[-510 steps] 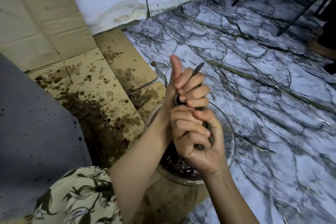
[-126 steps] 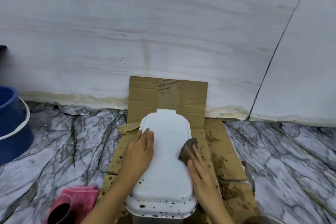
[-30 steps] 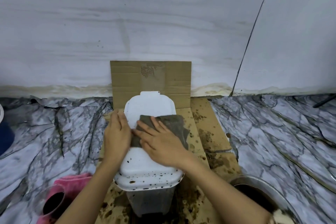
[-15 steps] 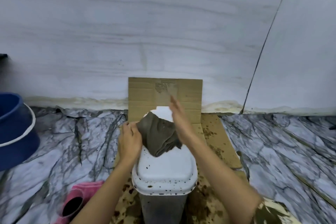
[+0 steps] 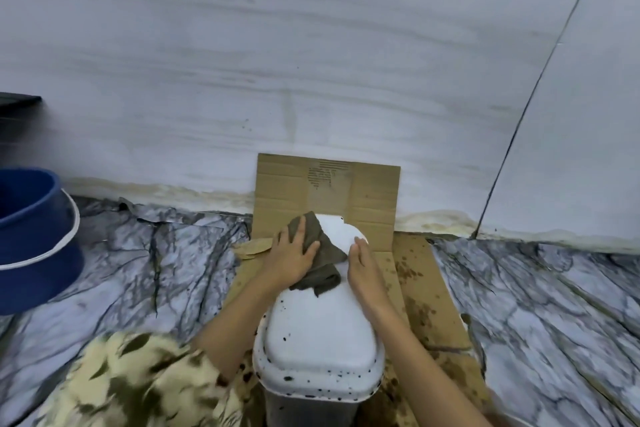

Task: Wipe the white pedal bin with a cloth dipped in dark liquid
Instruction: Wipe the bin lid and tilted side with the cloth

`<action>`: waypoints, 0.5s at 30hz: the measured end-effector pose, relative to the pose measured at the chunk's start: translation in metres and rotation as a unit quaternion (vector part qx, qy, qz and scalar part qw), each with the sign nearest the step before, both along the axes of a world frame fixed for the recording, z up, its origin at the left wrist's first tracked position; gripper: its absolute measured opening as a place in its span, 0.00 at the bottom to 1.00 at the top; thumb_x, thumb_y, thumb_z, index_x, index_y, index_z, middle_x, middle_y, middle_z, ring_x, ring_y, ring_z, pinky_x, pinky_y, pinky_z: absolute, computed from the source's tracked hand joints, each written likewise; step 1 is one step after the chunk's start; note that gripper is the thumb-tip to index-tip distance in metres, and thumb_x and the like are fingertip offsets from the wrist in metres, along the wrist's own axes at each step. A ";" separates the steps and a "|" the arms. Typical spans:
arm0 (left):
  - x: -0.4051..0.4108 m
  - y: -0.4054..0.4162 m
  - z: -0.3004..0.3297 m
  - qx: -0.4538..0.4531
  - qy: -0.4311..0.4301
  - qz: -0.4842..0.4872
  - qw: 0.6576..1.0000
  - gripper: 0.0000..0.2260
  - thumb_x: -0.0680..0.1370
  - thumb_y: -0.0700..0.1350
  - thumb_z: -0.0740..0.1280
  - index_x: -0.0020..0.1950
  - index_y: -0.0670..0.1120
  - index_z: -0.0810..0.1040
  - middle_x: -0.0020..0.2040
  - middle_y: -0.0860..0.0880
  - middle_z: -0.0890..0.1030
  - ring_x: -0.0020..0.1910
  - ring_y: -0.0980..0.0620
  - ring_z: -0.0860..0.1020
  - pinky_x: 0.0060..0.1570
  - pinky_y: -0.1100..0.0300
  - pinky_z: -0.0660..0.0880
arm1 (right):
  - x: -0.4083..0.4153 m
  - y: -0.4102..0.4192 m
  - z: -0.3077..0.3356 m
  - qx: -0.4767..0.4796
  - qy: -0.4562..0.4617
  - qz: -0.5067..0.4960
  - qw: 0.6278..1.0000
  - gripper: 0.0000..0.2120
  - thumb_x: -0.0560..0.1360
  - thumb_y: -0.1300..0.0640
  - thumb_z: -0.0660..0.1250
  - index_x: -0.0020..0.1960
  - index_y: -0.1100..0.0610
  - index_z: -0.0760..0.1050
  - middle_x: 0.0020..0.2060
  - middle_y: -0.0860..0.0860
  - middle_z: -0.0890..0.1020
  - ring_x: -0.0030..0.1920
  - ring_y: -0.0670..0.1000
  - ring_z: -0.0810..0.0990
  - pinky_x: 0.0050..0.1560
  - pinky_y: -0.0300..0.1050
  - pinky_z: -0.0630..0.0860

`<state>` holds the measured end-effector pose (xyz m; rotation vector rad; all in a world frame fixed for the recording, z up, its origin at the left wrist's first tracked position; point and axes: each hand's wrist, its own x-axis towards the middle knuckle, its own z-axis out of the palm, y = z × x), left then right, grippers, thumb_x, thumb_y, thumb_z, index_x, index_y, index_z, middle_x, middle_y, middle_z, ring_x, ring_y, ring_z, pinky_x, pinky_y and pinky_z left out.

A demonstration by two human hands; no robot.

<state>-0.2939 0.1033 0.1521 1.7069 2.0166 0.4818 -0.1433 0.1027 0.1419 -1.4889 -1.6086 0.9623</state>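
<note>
Head view: the white pedal bin [image 5: 320, 340] stands on stained cardboard [image 5: 426, 291] by the wall. The left hand [image 5: 292, 255] presses the dark cloth [image 5: 320, 262] flat onto its lid, fingers spread; the right hand [image 5: 363, 265] rests on the lid's right edge, fingers straight and together

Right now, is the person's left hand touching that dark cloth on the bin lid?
Touching. The head view shows the left hand lying flat on the dark cloth, fingers spread across it, pressing it against the white bin lid.

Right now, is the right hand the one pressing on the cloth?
No, the left hand lies flat on the dark cloth, while the right hand rests on the bin lid beside it.
</note>
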 end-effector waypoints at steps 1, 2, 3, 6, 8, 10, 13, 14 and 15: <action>-0.002 -0.012 -0.006 0.010 0.017 -0.033 0.999 0.30 0.81 0.61 0.50 0.78 0.54 0.40 0.79 0.43 0.44 0.77 0.42 0.46 0.75 0.48 0.50 | 0.001 0.001 -0.002 0.009 -0.017 0.004 1.000 0.22 0.83 0.52 0.48 0.75 0.59 0.59 0.75 0.53 0.62 0.74 0.51 0.59 0.72 0.43 0.56; -0.004 -0.027 -0.013 0.026 0.027 -0.058 0.998 0.30 0.80 0.63 0.50 0.77 0.57 0.40 0.79 0.46 0.41 0.77 0.45 0.45 0.75 0.50 0.50 | 0.001 0.002 -0.004 0.017 -0.031 0.007 0.999 0.23 0.83 0.51 0.48 0.75 0.58 0.59 0.75 0.53 0.61 0.74 0.51 0.59 0.72 0.44 0.56; -0.009 -0.044 -0.023 0.041 0.024 -0.078 0.996 0.31 0.78 0.66 0.49 0.77 0.59 0.40 0.78 0.49 0.40 0.77 0.48 0.45 0.74 0.52 0.50 | 0.002 0.003 -0.005 0.021 -0.042 0.011 0.999 0.23 0.83 0.50 0.48 0.75 0.58 0.58 0.75 0.53 0.61 0.74 0.51 0.59 0.73 0.45 0.56; -0.031 -0.075 -0.035 0.015 -0.127 -0.063 0.990 0.35 0.73 0.69 0.51 0.77 0.60 0.44 0.74 0.61 0.52 0.71 0.58 0.59 0.68 0.60 0.59 | 0.002 0.003 -0.009 0.013 -0.062 0.019 0.998 0.24 0.83 0.49 0.49 0.76 0.55 0.56 0.76 0.50 0.58 0.75 0.50 0.57 0.73 0.47 0.57; -0.038 -0.058 -0.031 -0.014 -0.252 0.018 0.968 0.25 0.78 0.59 0.54 0.74 0.54 0.59 0.68 0.55 0.70 0.59 0.56 0.73 0.57 0.61 0.70 | 0.001 0.002 -0.009 0.016 -0.080 0.015 0.997 0.24 0.83 0.48 0.49 0.76 0.55 0.56 0.77 0.48 0.56 0.75 0.50 0.56 0.72 0.47 0.57; -0.037 -0.026 -0.025 -0.016 -0.261 0.085 0.962 0.20 0.79 0.53 0.53 0.69 0.47 0.66 0.59 0.48 0.77 0.51 0.51 0.76 0.52 0.57 0.72 | 0.001 0.001 -0.007 0.019 -0.098 0.012 0.995 0.24 0.82 0.49 0.50 0.76 0.55 0.56 0.77 0.49 0.55 0.76 0.50 0.55 0.72 0.46 0.56; -0.021 0.012 -0.015 -0.021 -0.228 0.072 0.971 0.28 0.79 0.56 0.54 0.76 0.49 0.54 0.71 0.40 0.68 0.63 0.41 0.71 0.63 0.53 0.68 | 0.003 -0.002 -0.006 0.008 -0.113 0.016 0.993 0.24 0.82 0.49 0.50 0.77 0.55 0.54 0.77 0.48 0.52 0.76 0.50 0.55 0.73 0.48 0.56; -0.015 0.020 -0.012 -0.024 -0.207 0.064 0.976 0.31 0.78 0.58 0.56 0.78 0.51 0.49 0.74 0.40 0.63 0.68 0.39 0.68 0.65 0.53 0.65 | 0.004 -0.002 -0.006 0.005 -0.120 0.016 0.993 0.24 0.82 0.48 0.49 0.77 0.54 0.54 0.77 0.47 0.52 0.76 0.50 0.55 0.74 0.49 0.56; -0.011 0.023 -0.010 -0.016 -0.178 0.050 0.983 0.33 0.78 0.60 0.58 0.78 0.53 0.46 0.76 0.40 0.58 0.72 0.39 0.63 0.67 0.53 0.63 | 0.005 -0.001 -0.005 0.003 -0.125 0.015 0.992 0.25 0.82 0.48 0.49 0.77 0.54 0.53 0.77 0.47 0.51 0.76 0.50 0.55 0.74 0.49 0.56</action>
